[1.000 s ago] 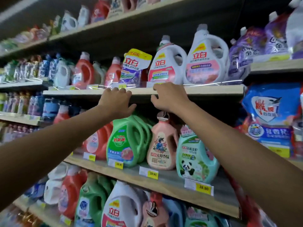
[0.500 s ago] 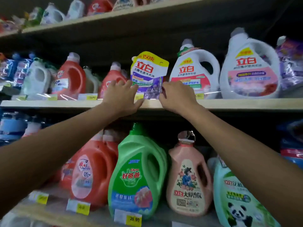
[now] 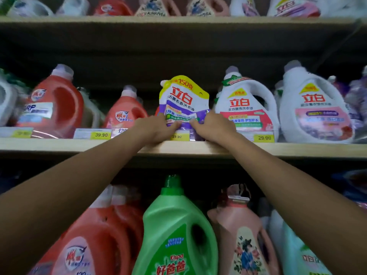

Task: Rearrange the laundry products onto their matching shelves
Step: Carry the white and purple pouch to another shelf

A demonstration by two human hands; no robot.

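A soft refill pouch (image 3: pixel 183 100), white and purple with a yellow top, stands upright on the middle shelf (image 3: pixel 79 145) between a red jug (image 3: pixel 125 114) and a white jug (image 3: pixel 246 104). My left hand (image 3: pixel 156 129) grips its lower left side. Its lower right side is held by my right hand (image 3: pixel 212 126). Both forearms reach up over the shelf's front edge. The pouch's bottom is hidden behind my fingers.
A large red jug (image 3: pixel 53 102) and a white jug (image 3: pixel 315 108) stand further along the same shelf. Below are red (image 3: pixel 95 245), green (image 3: pixel 174 235) and pink (image 3: pixel 244 239) jugs. More bottles line the top shelf (image 3: pixel 178 19). Price tags (image 3: pixel 100 134) run along the edge.
The view has moved closer to the shelf. Both hands rose from the shelf edge and closed on the lower corners of the pouch.
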